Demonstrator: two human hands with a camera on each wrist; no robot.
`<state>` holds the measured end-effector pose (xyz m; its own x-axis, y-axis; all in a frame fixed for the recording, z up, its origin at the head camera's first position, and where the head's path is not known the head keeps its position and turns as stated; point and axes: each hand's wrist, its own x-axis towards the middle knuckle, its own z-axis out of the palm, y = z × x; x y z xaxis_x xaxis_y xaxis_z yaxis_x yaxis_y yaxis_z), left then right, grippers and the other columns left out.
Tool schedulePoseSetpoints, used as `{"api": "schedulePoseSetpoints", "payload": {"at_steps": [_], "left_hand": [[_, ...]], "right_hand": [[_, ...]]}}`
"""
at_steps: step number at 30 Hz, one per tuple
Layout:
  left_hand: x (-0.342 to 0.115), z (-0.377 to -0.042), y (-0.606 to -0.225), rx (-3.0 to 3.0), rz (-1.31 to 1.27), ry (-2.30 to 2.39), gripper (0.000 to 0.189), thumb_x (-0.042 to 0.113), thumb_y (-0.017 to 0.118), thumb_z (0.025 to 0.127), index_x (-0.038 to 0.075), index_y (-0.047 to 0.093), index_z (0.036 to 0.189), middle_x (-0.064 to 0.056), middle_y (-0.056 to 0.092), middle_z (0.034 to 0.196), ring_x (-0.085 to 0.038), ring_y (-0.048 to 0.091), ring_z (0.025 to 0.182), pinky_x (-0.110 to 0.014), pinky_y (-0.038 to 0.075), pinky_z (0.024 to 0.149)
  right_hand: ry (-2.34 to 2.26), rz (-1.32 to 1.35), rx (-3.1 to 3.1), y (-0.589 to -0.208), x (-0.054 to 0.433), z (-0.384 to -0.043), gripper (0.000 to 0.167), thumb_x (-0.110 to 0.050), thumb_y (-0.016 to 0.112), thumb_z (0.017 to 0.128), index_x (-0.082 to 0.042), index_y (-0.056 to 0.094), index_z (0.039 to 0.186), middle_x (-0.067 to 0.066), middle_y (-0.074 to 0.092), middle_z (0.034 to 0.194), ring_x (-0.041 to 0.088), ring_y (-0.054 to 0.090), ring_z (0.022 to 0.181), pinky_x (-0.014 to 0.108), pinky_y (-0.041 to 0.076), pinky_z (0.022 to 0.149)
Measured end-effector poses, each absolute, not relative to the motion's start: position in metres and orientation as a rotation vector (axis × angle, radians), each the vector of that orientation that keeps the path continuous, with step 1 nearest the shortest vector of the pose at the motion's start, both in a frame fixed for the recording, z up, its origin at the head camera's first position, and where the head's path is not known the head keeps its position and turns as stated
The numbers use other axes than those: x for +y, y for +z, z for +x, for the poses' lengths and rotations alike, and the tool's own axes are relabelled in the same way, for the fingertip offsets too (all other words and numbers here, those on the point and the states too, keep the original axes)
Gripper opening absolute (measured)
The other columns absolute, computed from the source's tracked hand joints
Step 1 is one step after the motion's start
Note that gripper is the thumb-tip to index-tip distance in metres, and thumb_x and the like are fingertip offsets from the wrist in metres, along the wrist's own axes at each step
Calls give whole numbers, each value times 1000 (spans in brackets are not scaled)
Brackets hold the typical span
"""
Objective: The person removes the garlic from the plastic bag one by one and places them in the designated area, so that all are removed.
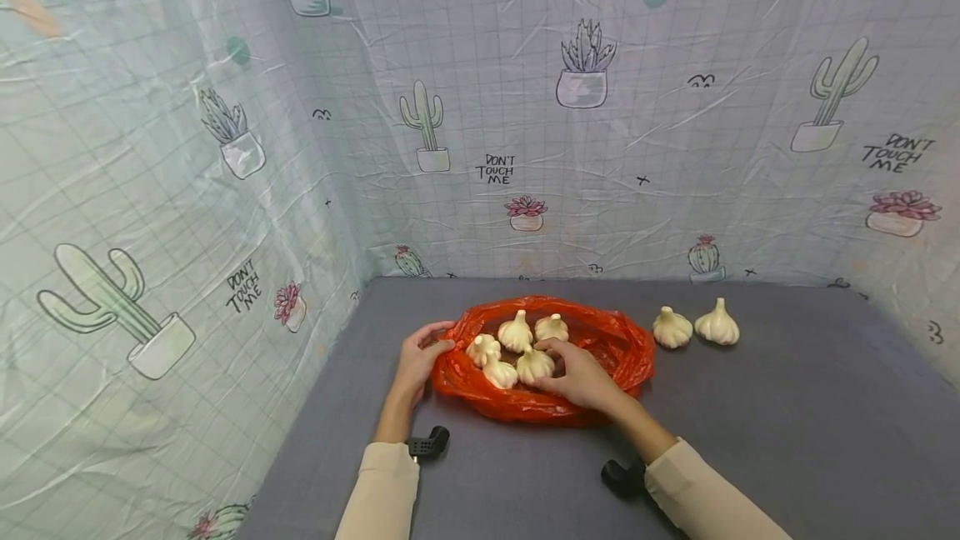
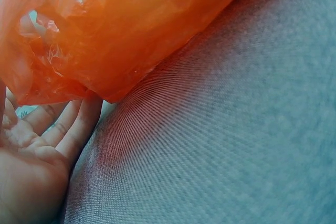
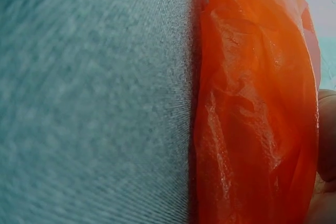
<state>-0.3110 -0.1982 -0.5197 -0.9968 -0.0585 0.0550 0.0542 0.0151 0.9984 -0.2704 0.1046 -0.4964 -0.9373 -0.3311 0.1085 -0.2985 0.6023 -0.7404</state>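
Observation:
A red plastic bag (image 1: pixel 517 411) lies with its mouth spread wide, and several garlic bulbs (image 1: pixel 515 332) sit in its left and middle part. At the bag's left end my left hand (image 1: pixel 414 363) holds the rim, thumb toward the inside. The left wrist view shows that hand's fingers (image 2: pixel 79 121) against the outside of the bag. My right hand (image 1: pixel 583 377) reaches over the near rim and grips a garlic bulb (image 1: pixel 535 366) between thumb and fingers, among the others. In the right wrist view the bag's wall (image 3: pixel 252 108) hides most of that hand.
Two more garlic bulbs (image 1: pixel 693 327) stand on the grey table (image 1: pixel 787 423) to the right of the bag. A patterned cloth (image 1: pixel 465 248) hangs behind the table and along its left side. Black wrist devices (image 1: pixel 429 443) show near both sleeves.

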Motion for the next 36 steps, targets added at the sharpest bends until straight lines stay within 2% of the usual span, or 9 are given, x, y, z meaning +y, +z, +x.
{"api": "schedulePoseSetpoints", "payload": {"at_steps": [7, 15, 19, 27, 31, 34, 36], "left_hand": [[-199, -312, -521, -2177, -16, -2140, 35, 2, 72, 89, 3, 72, 124, -22, 70, 117, -12, 62, 88, -22, 53, 76], [-199, -312, -521, -2189, 1, -2126, 35, 2, 72, 89, 3, 71, 125, -21, 69, 116, -12, 61, 87, -22, 53, 75], [-200, -311, -520, -2189, 3, -2137, 36, 0, 71, 91, 1, 70, 126, -21, 69, 118, -11, 61, 87, -22, 53, 76], [-198, -300, -501, -2223, -14, -2152, 36, -2, 68, 91, -3, 68, 127, -24, 69, 117, -13, 62, 89, -24, 55, 77], [-195, -293, -491, -2209, -24, -2160, 36, -2, 69, 90, -4, 68, 126, -22, 70, 114, -14, 61, 87, -23, 54, 76], [-195, -292, -490, -2203, -24, -2169, 36, -2, 69, 90, -4, 68, 126, -21, 70, 113, -14, 61, 88, -23, 54, 76], [-195, -292, -491, -2205, -19, -2175, 36, -2, 69, 90, -4, 68, 126, -21, 70, 113, -14, 62, 88, -24, 55, 76]], "right_hand": [[-1284, -549, 2796, -494, 104, -270, 55, -18, 85, 81, -11, 65, 132, 5, 67, 107, 16, 60, 88, 33, 48, 78], [-1342, -598, 2815, -491, 106, -270, 55, -14, 85, 80, -8, 65, 131, 9, 69, 122, 20, 66, 97, 40, 54, 85], [-1381, -611, 2794, -488, 108, -269, 55, -13, 85, 81, -8, 64, 131, 11, 68, 122, 23, 67, 98, 41, 55, 84], [-1387, -579, 2778, -480, 116, -265, 55, -18, 85, 82, -15, 63, 132, 8, 67, 124, 21, 65, 100, 31, 54, 79], [-1425, -567, 2753, -476, 123, -263, 55, -21, 84, 83, -17, 62, 134, 12, 63, 134, 23, 64, 101, 27, 54, 75], [-1432, -567, 2757, -474, 129, -263, 57, -22, 83, 85, -16, 61, 137, 14, 60, 141, 25, 66, 104, 31, 56, 79], [-1426, -568, 2766, -473, 133, -263, 57, -23, 83, 85, -16, 60, 138, 13, 61, 140, 26, 66, 107, 37, 57, 83]]}}
